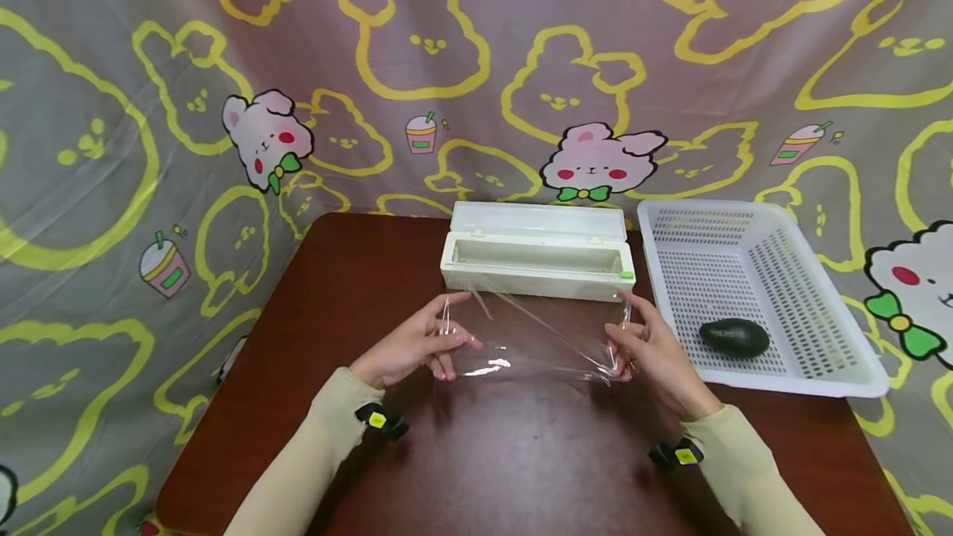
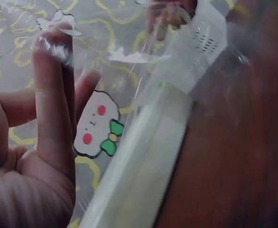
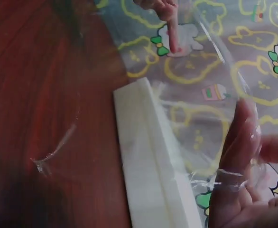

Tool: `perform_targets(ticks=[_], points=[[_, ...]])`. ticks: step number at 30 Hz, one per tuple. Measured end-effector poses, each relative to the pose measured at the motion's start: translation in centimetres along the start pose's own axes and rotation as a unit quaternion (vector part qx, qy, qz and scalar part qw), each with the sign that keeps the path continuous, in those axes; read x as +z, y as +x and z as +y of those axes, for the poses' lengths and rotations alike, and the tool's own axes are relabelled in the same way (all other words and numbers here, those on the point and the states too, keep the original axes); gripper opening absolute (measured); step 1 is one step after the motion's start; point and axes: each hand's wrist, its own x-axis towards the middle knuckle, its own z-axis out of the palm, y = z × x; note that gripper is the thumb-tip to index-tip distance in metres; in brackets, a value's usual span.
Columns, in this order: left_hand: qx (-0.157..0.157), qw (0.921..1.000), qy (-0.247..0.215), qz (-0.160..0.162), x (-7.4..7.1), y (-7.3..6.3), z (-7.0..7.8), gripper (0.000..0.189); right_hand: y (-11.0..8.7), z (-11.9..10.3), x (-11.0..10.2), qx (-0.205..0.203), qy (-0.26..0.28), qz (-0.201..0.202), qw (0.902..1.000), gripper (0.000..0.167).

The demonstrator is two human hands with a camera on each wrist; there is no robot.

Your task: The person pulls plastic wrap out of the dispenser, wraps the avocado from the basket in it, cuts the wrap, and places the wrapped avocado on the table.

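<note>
A clear sheet of plastic wrap is stretched between my two hands over the table, creased diagonally and shining along its near edge. My left hand pinches its left side, with the index finger extended towards the box. On the opposite side, my right hand grips the bunched right edge between thumb and fingers. Just beyond the film stands a long white wrap dispenser box, its lid raised. In the right wrist view, film clings around the right fingers.
A white perforated basket stands at the right, holding one dark green avocado. Everything rests on a dark red-brown table. A patterned curtain hangs close behind and around the table.
</note>
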Motion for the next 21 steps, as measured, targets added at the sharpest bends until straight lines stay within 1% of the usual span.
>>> perform_targets(ticks=[4, 6, 8, 11, 13, 16, 18, 21], points=[[-0.014, 0.9992, 0.016, -0.033, 0.2, -1.1, -0.9, 0.085, -0.8, 0.5, -0.3, 0.007, -0.019, -0.045, 0.9988, 0.080], [-0.024, 0.9981, 0.025, -0.052, 0.2, -1.4, -1.4, 0.090, -1.2, 0.9, -0.5, 0.012, -0.035, -0.061, 0.9974, 0.084], [-0.043, 0.9965, 0.031, -0.065, 0.2, -1.6, -2.1, 0.095, -1.5, 1.4, -0.8, 0.019, -0.052, -0.071, 0.9960, 0.086], [-0.081, 0.9922, 0.043, -0.085, 0.1, -1.9, -3.3, 0.099, -1.8, 2.7, -1.1, 0.028, -0.079, -0.089, 0.9925, 0.086], [-0.100, 0.9891, 0.057, -0.092, 0.1, -2.0, -4.3, 0.099, -2.0, 3.7, -1.2, 0.030, -0.090, -0.102, 0.9903, 0.085], [-0.115, 0.9859, 0.074, -0.097, 0.1, -2.2, -5.4, 0.098, -2.1, 4.9, -1.3, 0.029, -0.104, -0.116, 0.9875, 0.085], [-0.116, 0.9845, 0.090, -0.095, 0.2, -2.2, -5.8, 0.096, -2.1, 5.5, -1.3, 0.028, -0.117, -0.114, 0.9862, 0.085], [-0.128, 0.9821, 0.106, -0.087, 0.4, -2.3, -5.9, 0.093, -2.2, 6.2, -1.2, 0.032, -0.146, -0.104, 0.9833, 0.085]])
